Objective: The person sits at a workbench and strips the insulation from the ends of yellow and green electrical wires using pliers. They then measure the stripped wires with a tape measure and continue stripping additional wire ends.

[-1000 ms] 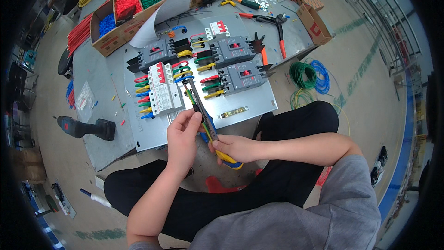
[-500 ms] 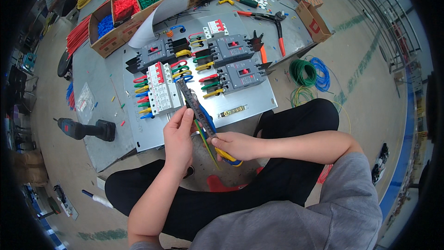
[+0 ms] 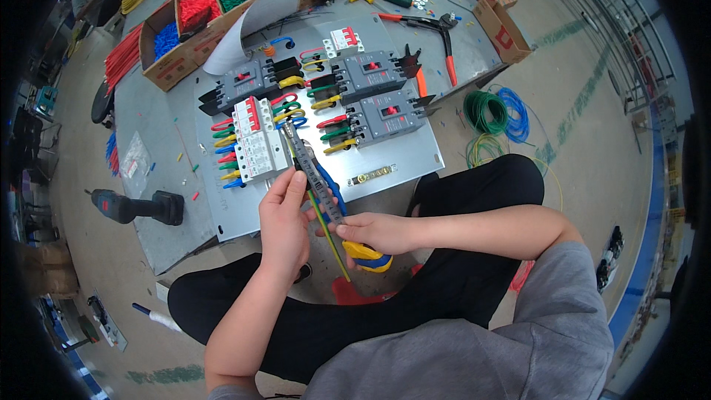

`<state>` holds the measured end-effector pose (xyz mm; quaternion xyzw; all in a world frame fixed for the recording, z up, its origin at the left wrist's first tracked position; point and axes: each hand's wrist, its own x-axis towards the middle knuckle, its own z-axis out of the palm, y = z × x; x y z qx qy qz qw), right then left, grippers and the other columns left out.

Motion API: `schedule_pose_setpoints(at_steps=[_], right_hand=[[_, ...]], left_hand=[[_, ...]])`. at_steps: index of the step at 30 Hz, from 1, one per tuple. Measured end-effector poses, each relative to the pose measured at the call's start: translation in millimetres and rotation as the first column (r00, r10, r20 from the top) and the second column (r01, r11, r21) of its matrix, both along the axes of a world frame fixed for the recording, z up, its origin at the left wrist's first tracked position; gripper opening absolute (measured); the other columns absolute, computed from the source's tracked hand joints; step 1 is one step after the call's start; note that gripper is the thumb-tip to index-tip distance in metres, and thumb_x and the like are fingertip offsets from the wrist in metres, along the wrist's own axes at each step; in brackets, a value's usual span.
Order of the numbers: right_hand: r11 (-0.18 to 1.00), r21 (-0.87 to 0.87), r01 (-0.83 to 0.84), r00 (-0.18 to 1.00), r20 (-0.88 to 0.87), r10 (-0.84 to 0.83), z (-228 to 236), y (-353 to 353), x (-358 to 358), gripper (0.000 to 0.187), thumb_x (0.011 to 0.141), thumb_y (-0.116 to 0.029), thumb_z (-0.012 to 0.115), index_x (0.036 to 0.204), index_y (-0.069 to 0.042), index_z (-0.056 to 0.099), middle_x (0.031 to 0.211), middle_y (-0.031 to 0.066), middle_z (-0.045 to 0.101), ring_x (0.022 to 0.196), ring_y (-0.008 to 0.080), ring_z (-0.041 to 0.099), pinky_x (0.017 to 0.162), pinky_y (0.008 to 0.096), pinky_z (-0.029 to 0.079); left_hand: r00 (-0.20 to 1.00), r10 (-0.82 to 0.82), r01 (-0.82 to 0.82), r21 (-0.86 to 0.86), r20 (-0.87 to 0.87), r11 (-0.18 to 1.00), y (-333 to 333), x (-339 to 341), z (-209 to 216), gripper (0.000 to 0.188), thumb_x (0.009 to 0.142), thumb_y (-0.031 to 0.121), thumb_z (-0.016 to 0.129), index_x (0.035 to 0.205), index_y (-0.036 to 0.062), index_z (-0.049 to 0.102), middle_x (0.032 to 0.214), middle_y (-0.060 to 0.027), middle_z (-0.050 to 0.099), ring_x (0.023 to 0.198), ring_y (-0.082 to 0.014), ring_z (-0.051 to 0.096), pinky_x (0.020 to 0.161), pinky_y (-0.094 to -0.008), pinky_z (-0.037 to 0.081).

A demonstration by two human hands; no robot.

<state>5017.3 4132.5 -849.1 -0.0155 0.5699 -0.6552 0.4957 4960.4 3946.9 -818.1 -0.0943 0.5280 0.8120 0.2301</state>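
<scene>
My left hand (image 3: 284, 211) pinches a green-and-yellow wire (image 3: 332, 244) against the grey blade of a tape measure (image 3: 312, 172). The blade runs slantwise from near the board's middle down to my right hand. My right hand (image 3: 376, 232) is closed on the tape measure, its fingers at the blade's lower part and the yellow-and-blue case (image 3: 368, 257) just below them. A blue-handled tool (image 3: 329, 184) shows behind the blade; whether a hand holds it, I cannot tell. Beyond, a metal mounting plate (image 3: 409, 162) carries wired grey circuit breakers (image 3: 385, 113) and a white breaker row (image 3: 255, 146).
A cordless drill (image 3: 137, 207) lies at the left of the table. Farther back stand a cardboard box (image 3: 198, 50) of coloured caps and a curled paper sheet (image 3: 244, 30). Red-handled cutters (image 3: 426, 24) lie at the back right. Coiled wires (image 3: 486, 113) are on the floor.
The tape measure's case has come into fuller view below my right hand. The wire's lower end reaches a little farther down. Both hands keep nearly the same place.
</scene>
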Motion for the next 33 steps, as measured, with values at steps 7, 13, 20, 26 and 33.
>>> schedule_pose_setpoints(at_steps=[7, 13, 20, 26, 33], right_hand=[[1.0, -0.021, 0.008, 1.0, -0.025, -0.008, -1.7, -2.2, 2.1, 0.051, 0.116, -0.04, 0.029, 0.149, -0.005, 0.046, 0.093, 0.0069, 0.068, 0.091, 0.0173, 0.068, 0.088, 0.0342, 0.053], [1.0, 0.007, 0.007, 1.0, 0.003, -0.007, -7.3, -4.2, 2.9, 0.045, 0.116, -0.042, 0.031, 0.133, -0.007, 0.053, 0.094, 0.0049, 0.069, 0.091, 0.0152, 0.068, 0.085, 0.0329, 0.054], [0.997, -0.007, 0.077, 0.997, -0.006, -0.077, -8.2, -6.0, 4.6, 0.038, 0.115, -0.039, 0.034, 0.109, -0.007, 0.053, 0.093, 0.0076, 0.07, 0.085, 0.0178, 0.069, 0.083, 0.0342, 0.055], [0.998, 0.006, 0.066, 0.997, -0.049, -0.066, -7.9, -4.6, 4.0, 0.038, 0.115, -0.038, 0.034, 0.109, -0.006, 0.054, 0.092, 0.0081, 0.07, 0.084, 0.0181, 0.069, 0.082, 0.0339, 0.055], [0.996, -0.027, 0.08, 0.996, -0.022, -0.081, -9.9, -3.5, 5.9, 0.037, 0.115, -0.037, 0.034, 0.108, -0.006, 0.053, 0.093, 0.0085, 0.07, 0.084, 0.0178, 0.069, 0.081, 0.034, 0.056]], left_hand=[[0.993, 0.025, -0.031, 0.048, 0.113, 0.998, 1.9, 3.9, 4.4, 0.027, 0.111, 0.029, 0.055, 0.126, 0.0067, 0.062, 0.103, -0.0061, 0.071, 0.091, -0.0144, 0.068, 0.081, -0.0325, 0.058], [0.988, -0.033, 0.001, 0.206, 0.15, 0.979, -0.8, 4.5, -10.4, 0.028, 0.112, 0.033, 0.052, 0.127, 0.0104, 0.059, 0.115, -0.0045, 0.067, 0.101, -0.0155, 0.066, 0.093, -0.0363, 0.055], [0.984, 0.041, -0.087, 0.269, 0.172, 0.959, 8.4, 5.7, -9.7, 0.027, 0.112, 0.031, 0.05, 0.128, 0.0112, 0.057, 0.114, -0.0033, 0.066, 0.1, -0.014, 0.065, 0.089, -0.0336, 0.053], [0.98, 0.052, -0.105, 0.282, 0.19, 0.954, 9.5, 5.7, -3.6, 0.025, 0.111, 0.029, 0.049, 0.127, 0.0108, 0.058, 0.113, -0.0023, 0.066, 0.092, -0.0125, 0.061, 0.079, -0.0308, 0.048], [0.968, 0.062, -0.135, 0.296, 0.242, 0.946, 8.5, 5.6, -10.4, 0.025, 0.11, 0.026, 0.051, 0.124, 0.0081, 0.06, 0.11, -0.0046, 0.068, 0.095, -0.0149, 0.064, 0.083, -0.0327, 0.051]])
